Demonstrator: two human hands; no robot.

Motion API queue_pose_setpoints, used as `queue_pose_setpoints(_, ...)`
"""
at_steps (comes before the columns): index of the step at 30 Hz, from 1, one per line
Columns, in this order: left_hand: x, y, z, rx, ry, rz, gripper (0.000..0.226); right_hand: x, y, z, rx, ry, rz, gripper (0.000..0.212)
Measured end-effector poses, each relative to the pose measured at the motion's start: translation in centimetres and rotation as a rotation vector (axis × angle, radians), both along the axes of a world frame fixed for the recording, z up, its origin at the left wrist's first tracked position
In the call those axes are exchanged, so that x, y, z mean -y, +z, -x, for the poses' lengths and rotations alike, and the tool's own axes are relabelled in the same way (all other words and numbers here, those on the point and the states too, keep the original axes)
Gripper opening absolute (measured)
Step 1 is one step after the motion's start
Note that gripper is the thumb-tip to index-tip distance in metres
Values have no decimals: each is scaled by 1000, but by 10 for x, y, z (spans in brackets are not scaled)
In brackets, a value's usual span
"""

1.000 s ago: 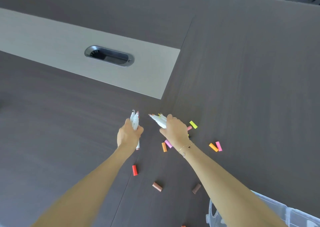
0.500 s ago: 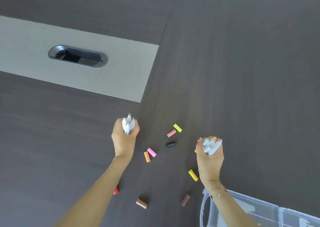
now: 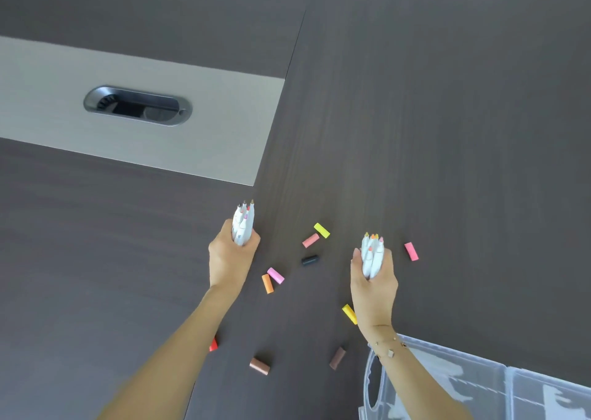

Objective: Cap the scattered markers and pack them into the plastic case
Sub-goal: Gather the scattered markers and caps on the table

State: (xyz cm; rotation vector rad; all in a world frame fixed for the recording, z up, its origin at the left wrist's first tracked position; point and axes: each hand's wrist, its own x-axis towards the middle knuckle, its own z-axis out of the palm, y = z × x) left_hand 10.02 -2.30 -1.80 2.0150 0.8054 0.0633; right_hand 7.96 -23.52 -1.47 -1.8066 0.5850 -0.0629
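Left grip (image 3: 232, 256) and right grip (image 3: 373, 279) each close around a bundle of uncapped markers: left bundle (image 3: 243, 224) and right bundle (image 3: 372, 255), long axes near upright, nibs toward 12 o'clock. One could slip and mark the desk (image 3: 447, 131). Caps, such as the black cap (image 3: 309, 260), lie scattered between; the plastic case (image 3: 479, 384), apparently empty, sits at 5 o'clock.

I am in an office or meeting room: my arms reach over a broad dark wood-grain desk (image 3: 447, 131) with a pale inlaid strip (image 3: 224, 125) holding an oval metal cable port (image 3: 137, 106), as conference tables have.
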Motion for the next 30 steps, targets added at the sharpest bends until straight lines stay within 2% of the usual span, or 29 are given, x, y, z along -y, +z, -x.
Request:
queue_pose_setpoints(5, 0, 19, 35, -196, -28, 27, 19, -5, 18, 39, -233, 154, -16, 3)
queue_pose_setpoints(10, 17, 38, 81, -368, -88, 112, 14, -21, 22, 92, -455, 231, -115, 10)
queue_pose_setpoints(16, 34, 54, 140, -486, -208, 210, 4, -28, 35, 149, -527, 247, -221, 10)
queue_pose_setpoints(20, 27, 47, 182, -587, -326, 251, 23, -19, 37, 197, -612, 416, -266, 5)
queue_pose_setpoints(22, 26, 42, 195, -612, -341, 222, 22, -13, 34, 219, -650, 496, -256, 6)
queue_pose_setpoints(25, 28, 36, 204, -643, -363, 141, 9, -5, 27, 234, -664, 509, -183, 12)
queue_pose_setpoints(30, 40, 22, 203, -590, -367, 64, 10, -7, 22, 221, -558, 572, -77, 8)
